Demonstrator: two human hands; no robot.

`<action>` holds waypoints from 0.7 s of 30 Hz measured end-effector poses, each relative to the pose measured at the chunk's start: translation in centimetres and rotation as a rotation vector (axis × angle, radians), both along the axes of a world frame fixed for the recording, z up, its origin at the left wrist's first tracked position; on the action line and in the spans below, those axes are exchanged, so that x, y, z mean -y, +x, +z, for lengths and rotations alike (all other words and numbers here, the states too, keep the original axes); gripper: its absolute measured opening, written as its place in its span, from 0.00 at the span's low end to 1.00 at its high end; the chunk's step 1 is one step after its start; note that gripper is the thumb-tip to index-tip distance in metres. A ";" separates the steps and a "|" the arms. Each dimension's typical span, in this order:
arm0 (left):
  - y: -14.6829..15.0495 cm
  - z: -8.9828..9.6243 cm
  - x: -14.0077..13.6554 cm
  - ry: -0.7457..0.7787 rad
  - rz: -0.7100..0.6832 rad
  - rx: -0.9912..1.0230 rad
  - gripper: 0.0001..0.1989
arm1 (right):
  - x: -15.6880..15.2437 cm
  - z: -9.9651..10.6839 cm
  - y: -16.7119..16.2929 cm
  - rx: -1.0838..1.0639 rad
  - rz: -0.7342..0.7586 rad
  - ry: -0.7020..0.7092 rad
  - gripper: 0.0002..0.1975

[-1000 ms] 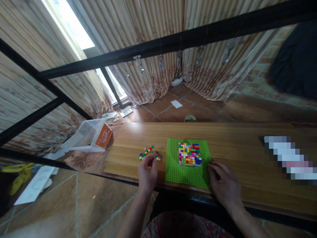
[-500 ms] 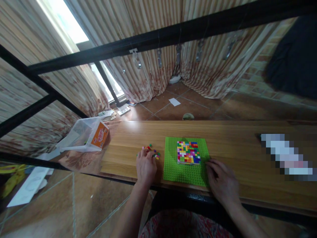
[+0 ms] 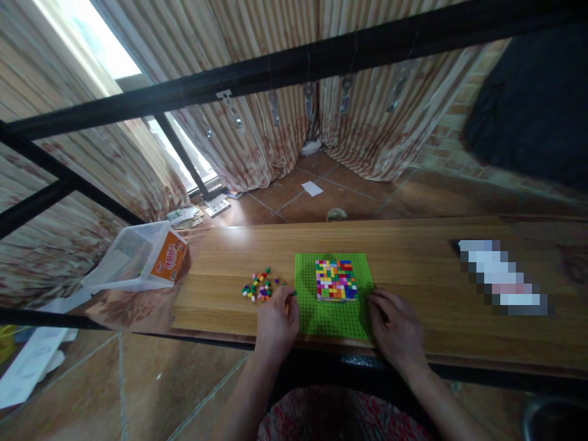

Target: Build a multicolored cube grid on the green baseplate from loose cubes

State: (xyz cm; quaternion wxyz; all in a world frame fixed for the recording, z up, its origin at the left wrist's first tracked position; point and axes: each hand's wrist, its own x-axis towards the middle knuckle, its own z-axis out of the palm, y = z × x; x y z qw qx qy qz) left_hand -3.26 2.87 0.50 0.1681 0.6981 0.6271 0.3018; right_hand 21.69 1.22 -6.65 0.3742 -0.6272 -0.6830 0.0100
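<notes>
A green studded baseplate (image 3: 333,321) lies on the wooden table, bearing a square block of multicoloured toy bricks (image 3: 336,280) built toward its far middle. My left hand (image 3: 278,318) is closed in a pinch beside the plate's left edge, with a small dark green brick (image 3: 294,293) at the fingertips. Just left of it lies a loose heap of small coloured bricks (image 3: 257,288). My right hand (image 3: 399,327) is at the plate's right edge, thumb and curled fingers closed on it.
On the left, a clear plastic box (image 3: 133,257) with an orange label lies tipped beside the table (image 3: 413,257). A pixelated object (image 3: 503,278) rests on the table's right. A black metal bar (image 3: 275,64) crosses above the far side, with clips hanging from it.
My left hand has moved from the brick heap rightward to the baseplate's left edge with a small green brick, uncovering the heap. My right hand stays at the plate's right edge. The view has shifted slightly.
</notes>
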 end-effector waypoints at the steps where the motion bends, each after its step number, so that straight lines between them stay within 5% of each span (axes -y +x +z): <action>1: 0.6 0.1 0.3 -0.026 -0.019 0.025 0.08 | 0.0 0.0 0.0 -0.001 0.001 -0.002 0.12; 21: 3.5 0.4 -0.2 -0.112 -0.065 0.183 0.06 | 0.0 0.0 -0.1 -0.014 0.002 -0.020 0.12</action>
